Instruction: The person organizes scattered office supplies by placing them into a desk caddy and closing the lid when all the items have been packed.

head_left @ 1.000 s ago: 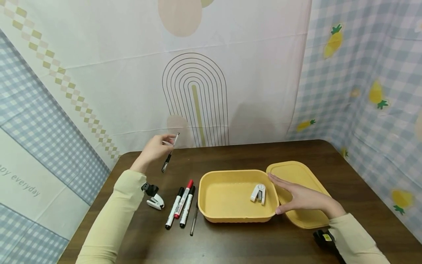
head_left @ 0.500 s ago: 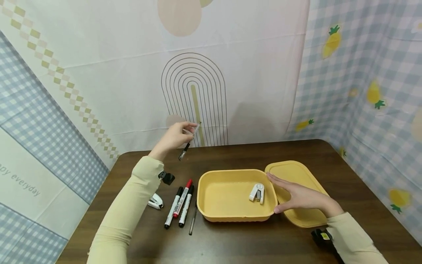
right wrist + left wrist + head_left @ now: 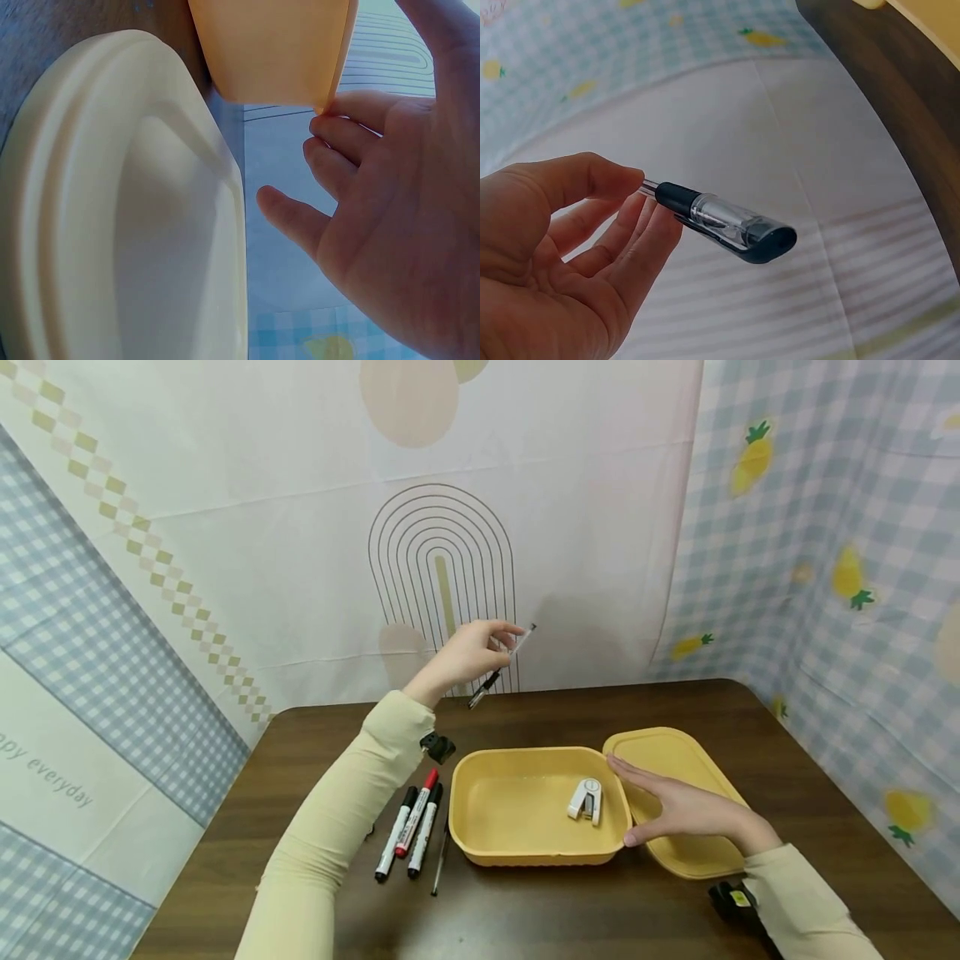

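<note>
My left hand (image 3: 476,652) pinches a clear pen with a black cap (image 3: 727,223) between thumb and fingertips. It holds the pen tilted, above the table's back edge, with the capped end pointing down. My right hand (image 3: 686,806) touches the right side of the yellow box (image 3: 510,857), its thumb at the near corner and its fingers stretched to the far corner. A small white stapler (image 3: 587,800) lies in the box's right half. Beneath the right hand, the yellow lid (image 3: 697,852) lies on the table.
Two black-capped white markers (image 3: 396,835) and a red-capped marker (image 3: 417,818) lie left of the box. Another pen (image 3: 441,864) lies between them and the box. Behind the brown table (image 3: 525,918) hangs a patterned cloth (image 3: 600,527).
My left hand has moved right and farther up with the pen, from the table's left side to behind the box. Its sleeve now covers the white object on the left. My right hand stays put.
</note>
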Demonstrator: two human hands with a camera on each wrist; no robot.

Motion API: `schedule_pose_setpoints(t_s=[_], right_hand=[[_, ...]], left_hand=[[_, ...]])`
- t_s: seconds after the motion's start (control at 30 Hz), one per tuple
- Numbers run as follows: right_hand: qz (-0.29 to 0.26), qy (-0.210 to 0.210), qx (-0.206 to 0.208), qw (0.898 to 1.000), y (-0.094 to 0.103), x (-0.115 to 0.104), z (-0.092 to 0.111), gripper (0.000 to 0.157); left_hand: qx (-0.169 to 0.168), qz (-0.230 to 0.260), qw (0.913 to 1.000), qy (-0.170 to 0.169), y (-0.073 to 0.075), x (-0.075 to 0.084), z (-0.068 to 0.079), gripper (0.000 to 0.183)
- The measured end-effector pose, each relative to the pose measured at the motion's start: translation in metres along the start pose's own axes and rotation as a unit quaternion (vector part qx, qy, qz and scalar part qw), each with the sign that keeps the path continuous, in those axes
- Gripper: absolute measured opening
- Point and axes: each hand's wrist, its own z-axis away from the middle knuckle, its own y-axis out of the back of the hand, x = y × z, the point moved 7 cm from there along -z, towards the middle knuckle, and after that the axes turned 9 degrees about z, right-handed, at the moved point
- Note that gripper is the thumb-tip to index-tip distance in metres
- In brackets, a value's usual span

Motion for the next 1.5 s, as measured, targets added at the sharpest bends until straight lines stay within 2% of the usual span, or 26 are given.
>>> schedule_pose_setpoints(t_s=[0.23,0.37,0.5,0.63,0.83,1.1,1.3,1.5], right_hand=[[0.003,-0.002,0.002,1.000,-0.001,0.002,0.002,0.109],[0.002,-0.001,0.006,1.000,0.000,0.002,0.002,0.109],[0.007,0.001,0.011,1.000,0.002,0.002,0.002,0.109],[0.006,-0.002,0.012,1.000,0.002,0.004,0.002,0.109],[-0.004,-0.003,0.012,1.000,0.000,0.006,0.003,0.108],[-0.008,-0.002,0.003,1.000,0.000,0.005,0.001,0.108],[-0.012,-0.001,-0.001,1.000,0.000,0.005,0.001,0.108],[-0.003,0.000,0.002,1.000,0.000,0.005,0.002,0.109]], left_hand=[[-0.041,-0.019,0.9986,-0.025,-0.029,0.026,-0.011,0.044],[-0.068,-0.038,0.9964,-0.033,-0.046,0.031,-0.014,0.043],[-0.103,-0.051,0.9929,-0.032,-0.065,0.024,-0.012,0.045],[-0.139,-0.051,0.9886,-0.029,-0.084,0.014,-0.008,0.043],[-0.181,-0.046,0.9821,-0.024,-0.111,0.008,0.000,0.037],[-0.251,-0.069,0.9654,-0.017,-0.148,-0.002,0.017,0.039],[-0.287,-0.089,0.9538,-0.016,-0.168,-0.011,0.028,0.042],[-0.318,-0.087,0.9437,-0.022,-0.184,-0.014,0.038,0.043]])
